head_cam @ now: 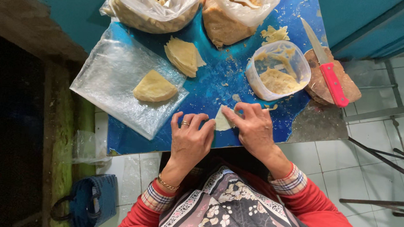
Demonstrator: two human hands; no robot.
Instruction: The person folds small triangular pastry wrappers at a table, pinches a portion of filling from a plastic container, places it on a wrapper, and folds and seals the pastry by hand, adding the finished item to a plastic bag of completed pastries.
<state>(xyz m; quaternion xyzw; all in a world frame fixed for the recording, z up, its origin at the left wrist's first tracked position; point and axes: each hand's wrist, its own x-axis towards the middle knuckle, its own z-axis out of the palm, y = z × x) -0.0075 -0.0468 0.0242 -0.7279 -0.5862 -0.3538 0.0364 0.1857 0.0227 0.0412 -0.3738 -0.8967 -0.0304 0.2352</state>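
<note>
Together, both hands meet at the near edge of the blue tabletop [213, 81], knuckles up. The left hand [190, 138] and right hand [256, 128] pinch a small pale dough wrapper [222, 120] between their fingertips. Fingers cover much of the wrapper, so its fold is unclear. White floor tiles [348, 160] lie beneath; teal wall stands behind.

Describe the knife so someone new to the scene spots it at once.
Start at the blue table and go to its right edge, past the clear plastic tub of filling. There a round wooden board sits, and the knife lies across it. It is the only tool with a bright pink handle and a long steel blade.
</note>
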